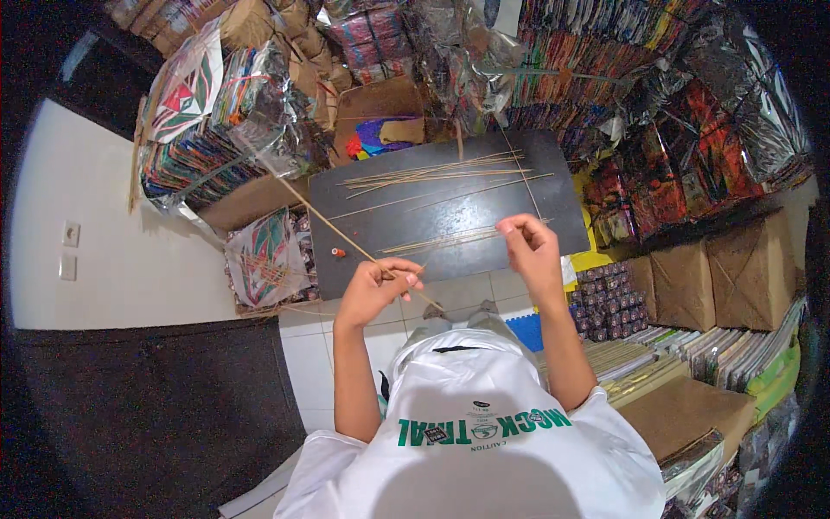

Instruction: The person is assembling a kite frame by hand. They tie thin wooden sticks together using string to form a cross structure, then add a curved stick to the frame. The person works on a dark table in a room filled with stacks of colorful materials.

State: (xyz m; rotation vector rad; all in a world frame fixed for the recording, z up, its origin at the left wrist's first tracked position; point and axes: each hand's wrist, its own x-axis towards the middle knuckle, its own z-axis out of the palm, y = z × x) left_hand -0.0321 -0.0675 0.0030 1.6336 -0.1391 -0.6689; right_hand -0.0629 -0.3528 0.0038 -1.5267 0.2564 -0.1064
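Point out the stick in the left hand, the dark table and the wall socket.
Stick (332, 223): head view, on its length beyond the left hand (373, 284).
Dark table (458, 212): head view, on its bare top.
Wall socket (71, 233): head view, on its face.

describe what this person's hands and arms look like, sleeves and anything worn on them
The left hand and right hand are bare, with no gloves. Both forearms are uncovered, with no watch or bracelet visible; rings are too small to tell. The short, loose sleeves are white, part of a white shirt with green lettering across it.
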